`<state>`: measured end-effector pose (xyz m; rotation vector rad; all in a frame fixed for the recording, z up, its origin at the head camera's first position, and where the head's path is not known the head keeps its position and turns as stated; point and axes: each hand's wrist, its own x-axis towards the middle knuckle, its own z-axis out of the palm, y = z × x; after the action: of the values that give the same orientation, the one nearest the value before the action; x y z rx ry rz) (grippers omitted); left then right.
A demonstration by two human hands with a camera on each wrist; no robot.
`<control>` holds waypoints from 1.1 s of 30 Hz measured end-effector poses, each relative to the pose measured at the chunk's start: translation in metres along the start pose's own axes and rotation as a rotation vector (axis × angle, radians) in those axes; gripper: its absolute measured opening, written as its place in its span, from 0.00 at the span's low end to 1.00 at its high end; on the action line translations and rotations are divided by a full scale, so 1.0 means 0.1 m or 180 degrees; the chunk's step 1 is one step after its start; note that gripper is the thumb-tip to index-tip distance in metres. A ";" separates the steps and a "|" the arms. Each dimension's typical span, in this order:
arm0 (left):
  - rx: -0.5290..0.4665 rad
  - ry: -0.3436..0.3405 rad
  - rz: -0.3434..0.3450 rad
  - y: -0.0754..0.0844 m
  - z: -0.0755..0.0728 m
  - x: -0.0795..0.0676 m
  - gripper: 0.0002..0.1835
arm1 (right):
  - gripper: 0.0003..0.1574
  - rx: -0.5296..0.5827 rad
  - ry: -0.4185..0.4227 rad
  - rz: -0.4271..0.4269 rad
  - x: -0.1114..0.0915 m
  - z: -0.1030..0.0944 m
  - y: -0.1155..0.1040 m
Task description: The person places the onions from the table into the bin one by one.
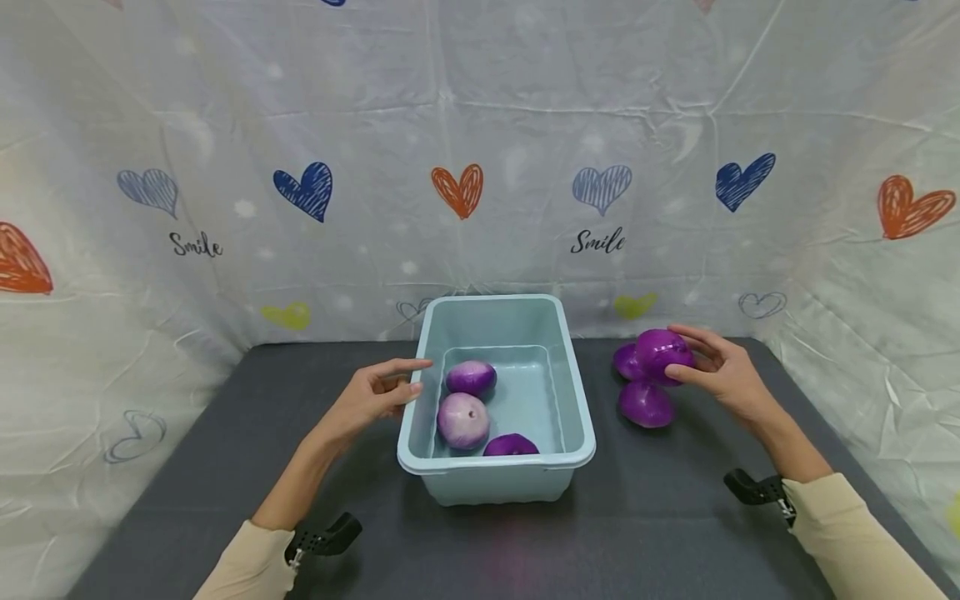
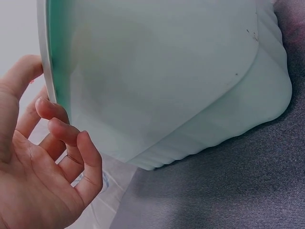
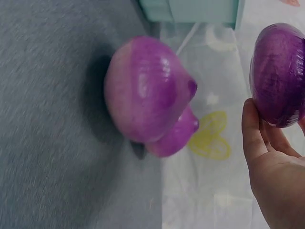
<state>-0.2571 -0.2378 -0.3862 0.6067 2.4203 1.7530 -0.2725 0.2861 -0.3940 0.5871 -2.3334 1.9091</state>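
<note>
My right hand (image 1: 723,375) grips a glossy purple onion (image 1: 663,357) between thumb and fingers, lifted over the table. Below and beside it, two more purple onions, a nearer one (image 1: 647,405) and a farther one (image 1: 627,362), lie on the table; in the right wrist view the nearer onion (image 3: 145,90) partly hides the other. At the left side of a pale blue plastic bin (image 1: 498,467), my left hand (image 1: 375,396) touches the rim with thumb and index fingertip, its other fingers loosely bent. Inside the bin are a purple onion (image 1: 471,378), a paler onion (image 1: 462,421) and a dark purple onion (image 1: 512,445).
The bin stands mid-table on a dark grey table top (image 1: 510,550). Behind and on both sides hangs a whitish sheet (image 1: 510,242) printed with hearts and lettering. Each wrist wears a black strap, such as the right strap (image 1: 753,487).
</note>
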 end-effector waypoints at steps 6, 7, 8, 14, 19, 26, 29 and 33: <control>0.0044 -0.0001 0.0068 -0.02 -0.01 0.02 0.24 | 0.38 0.0058 -0.0061 -0.0047 0.09 0.11 -0.04; 0.0035 -0.0006 0.0079 -0.02 -0.01 0.02 0.24 | 0.37 0.0065 -0.0066 -0.0042 0.11 0.13 -0.05; 0.0023 -0.0015 0.0090 -0.02 -0.02 0.02 0.24 | 0.38 0.0062 -0.0069 -0.0046 0.13 0.15 -0.06; -0.0009 -0.0033 0.0066 -0.02 -0.02 0.01 0.26 | 0.38 0.0053 -0.0119 -0.0049 0.24 0.27 -0.15; 0.0027 -0.0005 -0.0009 -0.01 -0.02 0.00 0.26 | 0.38 0.0033 -0.0203 -0.0092 0.32 0.36 -0.19; 0.0090 0.0011 -0.0020 -0.01 -0.01 0.01 0.25 | 0.40 0.0099 -0.0306 -0.0135 0.42 0.51 -0.26; 0.0070 -0.0009 -0.0016 -0.01 -0.01 0.00 0.25 | 0.40 0.0134 -0.0370 -0.0184 0.46 0.56 -0.29; 0.0043 -0.0014 -0.0004 -0.01 -0.01 0.00 0.25 | 0.40 0.0133 -0.0438 -0.0262 0.50 0.64 -0.35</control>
<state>-0.2578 -0.2390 -0.3866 0.6096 2.4311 1.7342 -0.2957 0.2075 -0.3611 0.8302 -2.3129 1.9435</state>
